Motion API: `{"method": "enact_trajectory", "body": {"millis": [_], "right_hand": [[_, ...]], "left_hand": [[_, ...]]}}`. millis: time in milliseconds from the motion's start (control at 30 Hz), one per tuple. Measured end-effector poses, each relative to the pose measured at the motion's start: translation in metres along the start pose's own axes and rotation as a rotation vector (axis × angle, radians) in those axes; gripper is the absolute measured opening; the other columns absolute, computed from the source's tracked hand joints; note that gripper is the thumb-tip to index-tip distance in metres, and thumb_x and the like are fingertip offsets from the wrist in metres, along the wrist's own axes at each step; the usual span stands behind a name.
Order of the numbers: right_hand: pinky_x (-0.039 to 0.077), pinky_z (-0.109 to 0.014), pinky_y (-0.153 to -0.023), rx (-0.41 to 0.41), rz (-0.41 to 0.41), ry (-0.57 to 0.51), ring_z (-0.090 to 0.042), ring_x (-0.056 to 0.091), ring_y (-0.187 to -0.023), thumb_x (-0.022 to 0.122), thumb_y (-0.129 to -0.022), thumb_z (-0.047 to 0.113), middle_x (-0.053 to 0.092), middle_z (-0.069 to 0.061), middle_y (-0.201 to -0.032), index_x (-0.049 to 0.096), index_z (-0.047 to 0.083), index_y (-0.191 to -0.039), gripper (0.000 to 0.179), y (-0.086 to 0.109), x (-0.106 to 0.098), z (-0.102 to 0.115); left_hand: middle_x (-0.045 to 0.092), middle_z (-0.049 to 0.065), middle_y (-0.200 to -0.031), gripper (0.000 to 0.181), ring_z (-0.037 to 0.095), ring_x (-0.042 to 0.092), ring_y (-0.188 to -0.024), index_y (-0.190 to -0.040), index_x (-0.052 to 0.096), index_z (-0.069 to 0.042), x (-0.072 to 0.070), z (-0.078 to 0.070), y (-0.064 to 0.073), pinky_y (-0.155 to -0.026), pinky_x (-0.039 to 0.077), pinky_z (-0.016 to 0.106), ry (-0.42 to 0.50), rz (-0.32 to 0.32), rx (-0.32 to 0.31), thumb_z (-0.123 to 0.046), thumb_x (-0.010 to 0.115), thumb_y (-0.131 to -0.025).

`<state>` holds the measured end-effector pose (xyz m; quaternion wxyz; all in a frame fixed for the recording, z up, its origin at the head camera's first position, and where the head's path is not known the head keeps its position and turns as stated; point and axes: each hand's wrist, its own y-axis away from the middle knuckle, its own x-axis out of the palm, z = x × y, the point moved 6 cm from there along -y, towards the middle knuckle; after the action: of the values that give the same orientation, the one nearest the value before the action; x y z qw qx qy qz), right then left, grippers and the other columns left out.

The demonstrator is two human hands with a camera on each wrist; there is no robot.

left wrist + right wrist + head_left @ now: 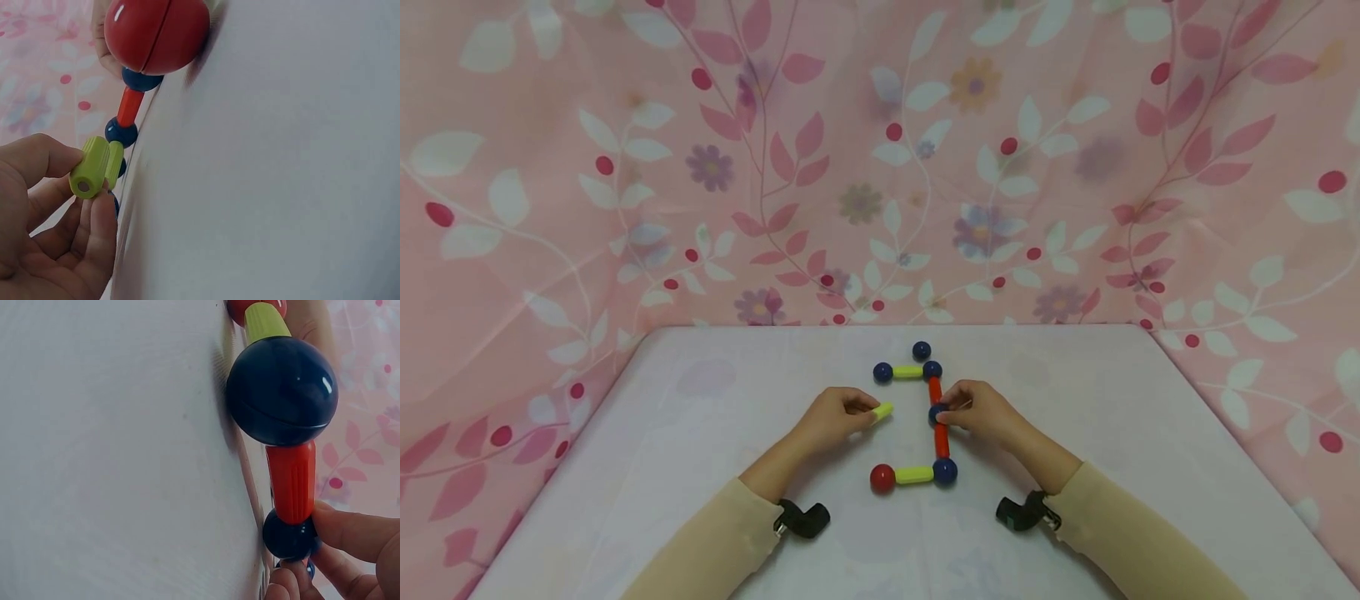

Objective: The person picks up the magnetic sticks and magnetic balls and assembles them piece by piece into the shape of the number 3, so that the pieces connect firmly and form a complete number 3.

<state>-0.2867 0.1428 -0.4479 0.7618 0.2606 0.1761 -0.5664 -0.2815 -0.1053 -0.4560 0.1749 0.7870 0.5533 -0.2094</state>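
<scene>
My left hand (841,414) pinches a short yellow-green rod (91,167) between thumb and fingertips; a grey disc shows in the rod's end. My right hand (981,410) grips the middle blue ball (290,535) of a joined ball-and-rod figure. Red rods (942,442) run from that ball toward the near blue ball (945,472) and the far blue ball (932,369). A yellow-green rod (914,475) links the near blue ball to a red ball (882,478). At the far end, another yellow-green rod (907,372) reaches a blue ball (883,372) on the left.
A loose blue ball (921,350) lies just beyond the figure's far corner. Everything rests on a white-covered table (700,433), with a pink floral cloth (865,167) hanging behind it. Dark wrist cameras (805,520) sit at both cuffs.
</scene>
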Motion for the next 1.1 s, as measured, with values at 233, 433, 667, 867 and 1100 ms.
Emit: {"method": "enact_trajectory", "body": {"millis": [233,433,667,867,1100], "right_hand": [[0.051,-0.030,-0.068,-0.004,0.008,-0.003,-0.021,0.059,-0.083,0.080,-0.087,0.017,0.066,-0.004,-0.095,0.068,0.009,-0.101,0.020,-0.001,-0.001,0.000],[0.051,-0.029,-0.070,-0.009,0.020,-0.010,-0.021,0.059,-0.084,0.079,-0.088,0.018,0.067,-0.004,-0.096,0.068,0.008,-0.102,0.021,-0.001,-0.001,0.000],[0.052,-0.031,-0.071,-0.013,0.017,-0.012,-0.020,0.059,-0.083,0.079,-0.088,0.017,0.067,-0.004,-0.095,0.068,0.007,-0.102,0.020,0.000,0.000,0.002],[0.052,-0.031,-0.071,-0.018,0.026,-0.008,-0.020,0.060,-0.084,0.079,-0.088,0.018,0.067,-0.003,-0.096,0.068,0.008,-0.102,0.021,0.000,-0.001,0.002],[0.051,-0.031,-0.070,-0.032,0.027,-0.008,-0.019,0.059,-0.083,0.079,-0.088,0.019,0.068,-0.002,-0.096,0.068,0.007,-0.102,0.021,-0.001,-0.002,0.001]], "left_hand": [[0.069,-0.002,-0.097,0.017,0.016,0.062,-0.084,-0.109,0.075,-0.015,0.011,-0.005,-0.008,-0.071,0.054,0.029,0.034,0.054,0.012,-0.021,0.072,-0.093],[0.069,-0.004,-0.098,0.017,0.015,0.062,-0.087,-0.111,0.074,-0.015,0.023,-0.010,-0.015,-0.075,0.054,0.028,0.024,0.084,0.047,-0.018,0.071,-0.094],[0.069,-0.007,-0.102,0.018,0.012,0.062,-0.093,-0.113,0.074,-0.016,0.031,-0.018,-0.019,-0.086,0.053,0.028,-0.033,0.099,0.084,-0.016,0.068,-0.097],[0.069,-0.007,-0.103,0.018,0.011,0.062,-0.093,-0.113,0.075,-0.015,0.034,-0.021,-0.021,-0.086,0.053,0.027,-0.040,0.108,0.101,-0.016,0.069,-0.096],[0.070,-0.007,-0.100,0.016,0.012,0.061,-0.091,-0.111,0.076,-0.016,0.039,-0.023,-0.023,-0.084,0.053,0.026,-0.024,0.118,0.104,-0.017,0.069,-0.096]]}}
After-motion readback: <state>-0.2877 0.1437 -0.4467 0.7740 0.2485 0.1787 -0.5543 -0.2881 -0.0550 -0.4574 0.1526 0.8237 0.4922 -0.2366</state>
